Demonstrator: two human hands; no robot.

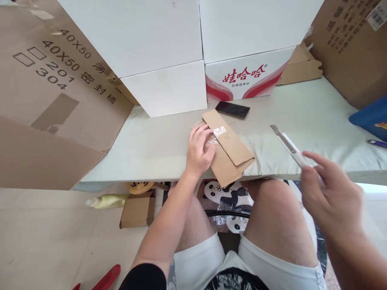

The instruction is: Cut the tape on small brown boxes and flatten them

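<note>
A flat brown cardboard package [231, 141] lies at the table's front, its near corner jutting over the edge. Clear tape [219, 131] crosses its folded flap, partly loose and crinkled. My left hand [200, 149] holds the package by its left side, fingers curled and thumb near the tape; the fingertips are partly hidden. To the right, my right hand [331, 193] grips a white box cutter [292, 149] in a closed fist, index finger along the handle. The metal blade end points up and left, over the table and apart from the package.
A black phone [232, 109] lies just behind the package. White boxes [178, 88] line the back, and a large carton [54, 104] stands left. A blue item [370, 119] sits at the right edge. Under the table are a small brown box [137, 210] and a yellowish bottle [109, 200].
</note>
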